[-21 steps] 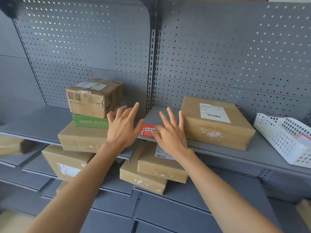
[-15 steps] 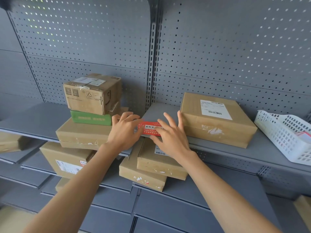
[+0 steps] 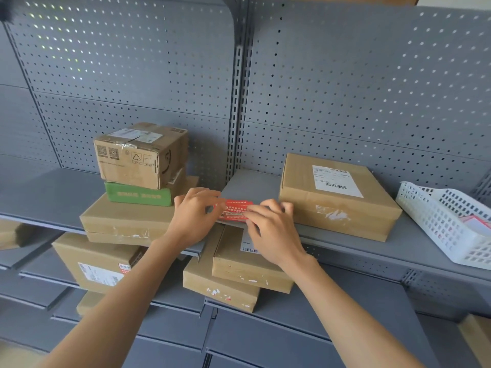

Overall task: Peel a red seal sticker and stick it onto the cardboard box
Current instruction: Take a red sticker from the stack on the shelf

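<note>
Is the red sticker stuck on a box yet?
Not yet. The red rectangular seal sticker is held between the left hand and right hand, above the grey shelf edge.

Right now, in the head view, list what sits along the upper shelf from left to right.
Green flat carton under a taped brown cardboard cube → left hand → red seal sticker → right hand → wide flat cardboard box with white label → white perforated plastic basket.

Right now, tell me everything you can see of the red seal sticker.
The red seal sticker is a small, thin rectangular strip, red with rows of white print too small to read. It is held lengthwise and roughly level between both hands at the front edge of the grey shelf. The left hand pinches its left end; the right hand covers its right end. Whether it is peeled cannot be told.
</note>
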`<move>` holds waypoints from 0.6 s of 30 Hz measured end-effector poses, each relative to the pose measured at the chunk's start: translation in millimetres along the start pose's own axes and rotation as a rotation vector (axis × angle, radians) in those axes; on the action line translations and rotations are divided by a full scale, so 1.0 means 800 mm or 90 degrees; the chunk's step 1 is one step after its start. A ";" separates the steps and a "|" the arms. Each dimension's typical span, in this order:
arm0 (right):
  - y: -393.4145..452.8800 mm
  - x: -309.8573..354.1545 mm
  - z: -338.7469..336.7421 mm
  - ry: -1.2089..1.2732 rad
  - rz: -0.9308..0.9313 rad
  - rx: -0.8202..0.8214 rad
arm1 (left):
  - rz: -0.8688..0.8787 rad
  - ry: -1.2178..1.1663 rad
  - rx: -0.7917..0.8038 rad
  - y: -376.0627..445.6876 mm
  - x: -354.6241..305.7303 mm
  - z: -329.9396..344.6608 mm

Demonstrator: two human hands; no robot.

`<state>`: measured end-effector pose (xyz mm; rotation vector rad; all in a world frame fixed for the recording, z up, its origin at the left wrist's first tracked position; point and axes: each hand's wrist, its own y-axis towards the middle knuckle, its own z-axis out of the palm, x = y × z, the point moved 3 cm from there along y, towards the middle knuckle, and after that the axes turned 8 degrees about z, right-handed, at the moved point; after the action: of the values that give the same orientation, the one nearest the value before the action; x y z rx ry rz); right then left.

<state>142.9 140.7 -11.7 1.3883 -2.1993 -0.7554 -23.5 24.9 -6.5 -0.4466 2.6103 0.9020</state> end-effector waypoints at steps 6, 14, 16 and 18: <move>0.024 0.004 -0.021 0.009 -0.022 -0.087 | -0.124 -0.190 -0.085 0.010 -0.004 -0.022; 0.034 -0.018 -0.065 -0.060 -0.059 -0.225 | -0.136 -0.437 -0.043 0.045 -0.065 -0.042; 0.029 -0.030 -0.076 -0.065 -0.045 -0.233 | -0.094 -0.474 -0.029 0.054 -0.080 -0.039; 0.021 -0.042 -0.091 -0.075 -0.033 -0.243 | -0.067 -0.505 -0.013 0.062 -0.097 -0.033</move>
<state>189.7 161.8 52.0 1.2357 -1.9717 -1.2299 20.5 59.4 71.8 -0.1691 1.8389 0.8449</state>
